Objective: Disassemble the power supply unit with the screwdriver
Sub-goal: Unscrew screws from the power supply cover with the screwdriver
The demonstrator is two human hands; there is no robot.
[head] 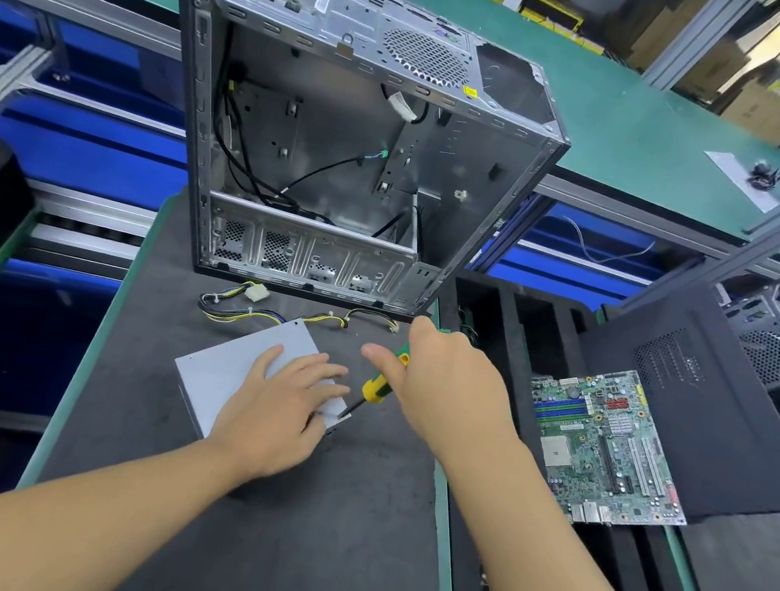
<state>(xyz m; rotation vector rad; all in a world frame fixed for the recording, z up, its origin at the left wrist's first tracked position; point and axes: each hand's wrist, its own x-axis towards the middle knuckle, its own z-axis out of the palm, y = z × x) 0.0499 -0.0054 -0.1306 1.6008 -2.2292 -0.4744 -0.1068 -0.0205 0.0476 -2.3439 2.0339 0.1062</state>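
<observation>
PSU (223,370) plain light grey; cables (228,313) yellow and black, white plugs
screwdriver (377,387) handle yellow with green, shaft black
mat (283,537) dark grey, green edge
case (353,18) at 12 bare silver, round perforated grille, black trim
board (607,443) at 3 green, blue and red slots
bench (615,126) teal, bins (90,149) at 9 blue
</observation>
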